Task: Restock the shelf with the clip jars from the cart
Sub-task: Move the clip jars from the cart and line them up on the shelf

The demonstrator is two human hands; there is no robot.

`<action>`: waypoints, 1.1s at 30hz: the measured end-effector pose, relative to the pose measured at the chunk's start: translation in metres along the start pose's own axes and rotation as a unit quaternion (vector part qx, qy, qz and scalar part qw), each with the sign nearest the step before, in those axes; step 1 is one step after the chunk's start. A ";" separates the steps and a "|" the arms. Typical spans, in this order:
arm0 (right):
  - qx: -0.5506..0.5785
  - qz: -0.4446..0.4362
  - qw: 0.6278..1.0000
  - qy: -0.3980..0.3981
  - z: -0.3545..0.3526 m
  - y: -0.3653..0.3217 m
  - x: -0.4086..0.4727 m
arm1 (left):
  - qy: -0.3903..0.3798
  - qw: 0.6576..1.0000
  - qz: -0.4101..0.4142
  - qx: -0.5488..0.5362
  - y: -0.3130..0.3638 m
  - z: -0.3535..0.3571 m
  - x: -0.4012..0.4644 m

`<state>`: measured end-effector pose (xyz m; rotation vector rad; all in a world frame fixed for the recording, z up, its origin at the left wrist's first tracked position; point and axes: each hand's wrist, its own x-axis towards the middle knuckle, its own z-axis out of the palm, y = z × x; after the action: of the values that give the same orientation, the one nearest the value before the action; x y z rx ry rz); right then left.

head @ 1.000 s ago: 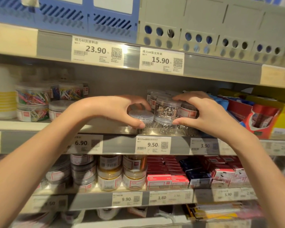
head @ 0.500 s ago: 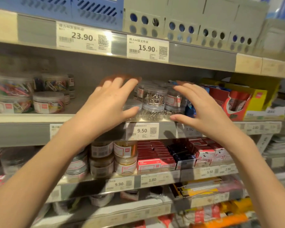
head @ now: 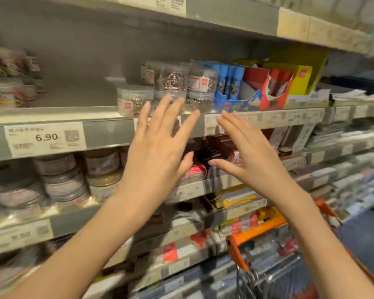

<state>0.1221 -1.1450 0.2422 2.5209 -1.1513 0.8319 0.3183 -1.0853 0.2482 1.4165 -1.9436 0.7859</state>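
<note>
Both hands have come back from the clip jars [head: 171, 87] they were cupping a moment ago, and the view has swung down and right, so a cart [head: 255, 231] with an orange handle now shows below and right of the jars. Left hand [head: 158, 152] hangs in front of the shelf [head: 52, 114] edge just below the jars, fingers straight and spread wide, holding nothing. Right hand [head: 248, 156] is beside it, apart, fingers straight and together, thumb out, also holding nothing. Stacked jars of silver clips stand on the shelf, with one low jar [head: 134, 101] just left of them. Blue packs [head: 231, 80] stand just right of the jars. A 6.90 price tag [head: 44, 138] sits well to their lower left.
</note>
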 end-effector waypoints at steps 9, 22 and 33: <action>-0.042 0.097 0.993 -0.061 0.018 0.033 -0.077 | -0.049 0.994 0.060 -0.073 0.055 0.053 -0.009; -0.047 0.243 0.957 -0.152 0.037 0.119 -0.207 | -0.170 0.962 0.125 -0.172 0.175 0.158 -0.019; -0.012 0.372 0.904 -0.209 0.062 0.176 -0.348 | -0.276 0.903 0.208 -0.257 0.298 0.244 -0.061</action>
<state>-0.1691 -1.0746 -0.0155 2.2740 -2.3236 0.3888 0.0166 -1.1569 0.0113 0.9618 -2.6831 -0.0164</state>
